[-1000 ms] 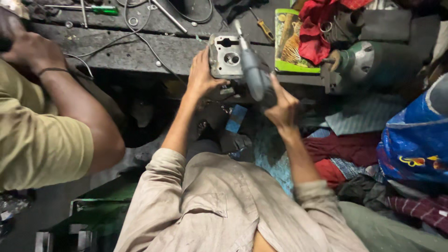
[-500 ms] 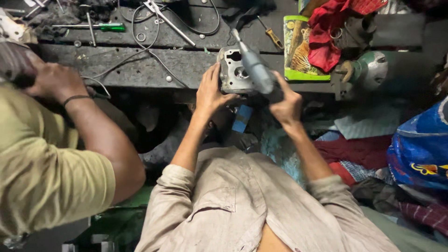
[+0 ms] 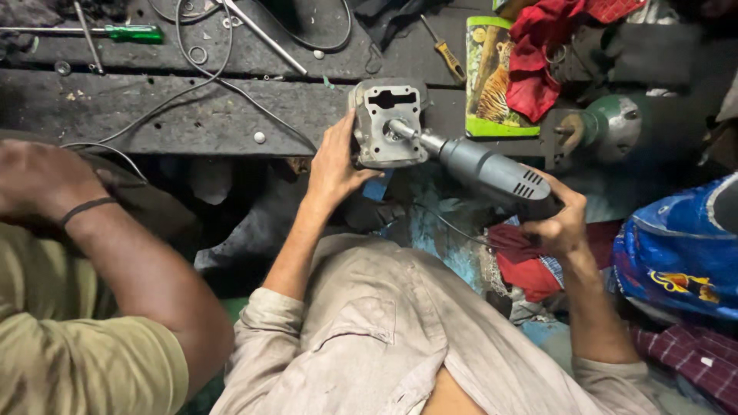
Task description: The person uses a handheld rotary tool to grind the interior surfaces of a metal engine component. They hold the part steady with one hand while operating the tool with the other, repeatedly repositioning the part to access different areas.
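Head view: left hand (image 3: 332,165) grips a metal casting (image 3: 388,123), right hand (image 3: 561,223) clasps a half-hidden grinder (image 3: 492,173) at three o'clock, over a grimy workbench (image 3: 192,115).

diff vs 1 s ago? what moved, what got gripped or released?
The grey power tool has swung from steep to nearly level, and the right hand moved out to the right with it. Nothing was let go: the left hand still steadies the metal housing on the bench edge.

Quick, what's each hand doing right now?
Left hand: closed on the grey cast-metal engine part.
Right hand: closed on the grey cylindrical electric die grinder.
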